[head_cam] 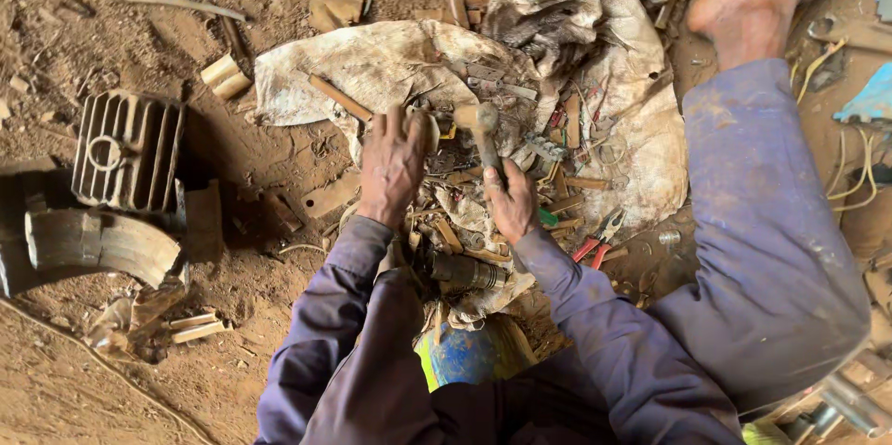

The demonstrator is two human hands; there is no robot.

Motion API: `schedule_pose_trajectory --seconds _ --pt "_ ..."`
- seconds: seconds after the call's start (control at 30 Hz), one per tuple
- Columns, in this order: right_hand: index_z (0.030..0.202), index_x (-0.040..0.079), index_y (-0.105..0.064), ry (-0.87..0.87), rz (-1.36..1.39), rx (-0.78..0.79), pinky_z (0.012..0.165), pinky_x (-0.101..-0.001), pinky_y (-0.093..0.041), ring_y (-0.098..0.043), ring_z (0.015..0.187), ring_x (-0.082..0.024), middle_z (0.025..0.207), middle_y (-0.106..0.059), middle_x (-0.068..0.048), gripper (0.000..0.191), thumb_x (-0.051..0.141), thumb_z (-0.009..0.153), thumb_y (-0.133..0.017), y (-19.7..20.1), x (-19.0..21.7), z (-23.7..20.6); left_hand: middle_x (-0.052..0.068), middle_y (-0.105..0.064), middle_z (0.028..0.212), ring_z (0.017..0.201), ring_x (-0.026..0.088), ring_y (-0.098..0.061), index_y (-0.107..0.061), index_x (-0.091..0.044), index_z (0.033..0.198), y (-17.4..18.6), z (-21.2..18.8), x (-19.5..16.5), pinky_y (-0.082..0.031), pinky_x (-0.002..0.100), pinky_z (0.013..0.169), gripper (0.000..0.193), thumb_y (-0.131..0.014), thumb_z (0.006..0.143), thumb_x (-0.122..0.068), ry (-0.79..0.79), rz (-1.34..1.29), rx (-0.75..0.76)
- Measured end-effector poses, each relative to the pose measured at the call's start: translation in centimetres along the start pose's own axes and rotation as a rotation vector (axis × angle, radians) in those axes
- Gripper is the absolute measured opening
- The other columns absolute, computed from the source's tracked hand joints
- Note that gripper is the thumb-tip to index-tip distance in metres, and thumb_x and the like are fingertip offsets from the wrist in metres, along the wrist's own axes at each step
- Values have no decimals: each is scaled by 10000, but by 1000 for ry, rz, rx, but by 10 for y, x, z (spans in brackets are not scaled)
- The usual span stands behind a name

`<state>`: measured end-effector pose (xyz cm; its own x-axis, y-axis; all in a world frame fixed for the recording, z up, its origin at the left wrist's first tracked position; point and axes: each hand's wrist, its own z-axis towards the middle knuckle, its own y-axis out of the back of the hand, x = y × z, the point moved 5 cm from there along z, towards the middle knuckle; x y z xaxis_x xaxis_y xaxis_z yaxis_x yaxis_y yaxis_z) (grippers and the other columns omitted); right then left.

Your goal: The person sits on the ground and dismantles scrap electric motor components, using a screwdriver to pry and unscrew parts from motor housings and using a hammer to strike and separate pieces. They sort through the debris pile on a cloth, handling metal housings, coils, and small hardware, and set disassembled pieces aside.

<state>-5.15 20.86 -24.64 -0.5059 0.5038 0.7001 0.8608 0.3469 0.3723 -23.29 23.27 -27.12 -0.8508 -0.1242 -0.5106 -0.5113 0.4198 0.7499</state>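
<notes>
In the head view, a hammer (pixel 485 134) is gripped by the right hand (pixel 511 203), which is clenched around the lower end of the handle; the long axis of the hammer runs nearly straight away from the person, with the head at the far end, just above the hand. Just left of the hammer head, a small rounded metal piece (pixel 426 126) is pinned under the fingers of the left hand (pixel 392 166), which is pressed down on it with the fingers spread; how firmly it is grasped cannot be told. The piece is thus touched by the left hand, while the hammer head stands just beside it on the right. Both are set over a dirty white sack (pixel 372 64) spread on the dirt floor. On the sack, beyond and right of the hammer, scrap strips and wires are heaped; red-handled pliers (pixel 595 242) lie to the right of the right hand. A dark cylinder (pixel 465 270) lies near the person, between the forearms. Well left of the sack, a finned metal housing (pixel 125 150) stands on the floor.
</notes>
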Motion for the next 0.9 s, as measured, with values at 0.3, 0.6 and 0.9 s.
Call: schedule_pose_trajectory --seconds 0.3,0.6,0.9 --pt "991 73 -587 70 -24 -38 501 -339 -474 -587 560 -147 649 -582 -25 463 523 1054 -496 5 6 6 130 -589 1257 1070 294 -565 -584 4 1393 -5 10 12 -577 418 886 383 -516 1022 -60 -175 22 -94" --pt "1021 78 -595 76 44 -62 463 -303 -479 -569 552 -103 669 -578 8 503 554 1066 -438 3 1 4 183 -630 1300 1067 291 -640 -495 -14 1531 -19 7 12 -606 354 860 534 -528 1003 57 -146 -41 -244" --pt "1046 97 -510 476 501 -260 502 -268 -399 -449 583 -86 773 -507 12 368 445 1151 -446 13 42 -29 218 -611 1330 1139 339 -613 -461 24 1521 -21 7 12 -540 418 1023 573 -531 953 55 -107 14 -204"
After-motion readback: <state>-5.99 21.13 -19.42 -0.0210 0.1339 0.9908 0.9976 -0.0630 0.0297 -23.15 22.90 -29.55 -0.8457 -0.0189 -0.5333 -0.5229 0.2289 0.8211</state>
